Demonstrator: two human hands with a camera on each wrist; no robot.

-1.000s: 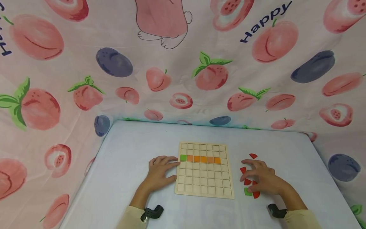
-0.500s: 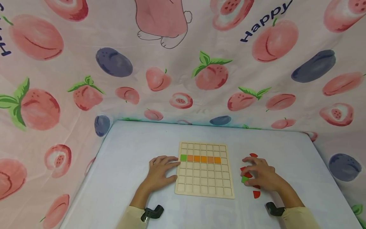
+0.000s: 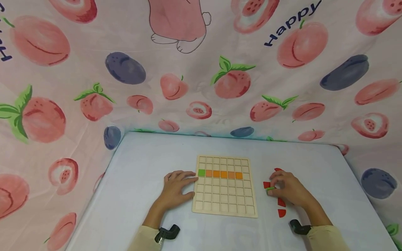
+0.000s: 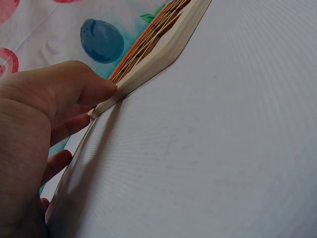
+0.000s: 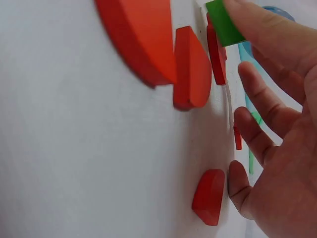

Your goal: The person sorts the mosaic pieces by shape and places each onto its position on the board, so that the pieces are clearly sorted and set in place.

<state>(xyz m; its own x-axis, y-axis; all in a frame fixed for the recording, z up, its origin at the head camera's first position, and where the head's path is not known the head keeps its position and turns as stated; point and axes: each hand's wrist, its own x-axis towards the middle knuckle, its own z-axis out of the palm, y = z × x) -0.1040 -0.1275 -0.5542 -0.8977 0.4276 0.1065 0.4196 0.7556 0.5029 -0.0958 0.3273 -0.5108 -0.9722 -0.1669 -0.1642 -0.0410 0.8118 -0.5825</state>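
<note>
A pale wooden board point(image 3: 224, 193) with a square grid lies on the table. One row holds a green tile point(image 3: 201, 173) at its left end and several orange tiles point(image 3: 220, 174) beside it. Along the board's left edge rests my left hand point(image 3: 176, 190), thumb and fingertips touching the wood. To the right of the board, my right hand point(image 3: 290, 191) pinches a green square tile point(image 5: 224, 24) between thumb and index finger, tipped on edge. Its other fingers are loosely bent over several red quarter-round pieces point(image 3: 281, 213), partly covering some.
The table point(image 3: 150, 150) is covered in white. A fruit-print cloth point(image 3: 194, 87) hangs behind it and down the left side. Another red piece point(image 3: 266, 184) lies between the board and the right hand.
My right hand has slid the green tile away from me, past the red pieces, and then tipped it up in a pinch. The left hand and board have stayed put.
</note>
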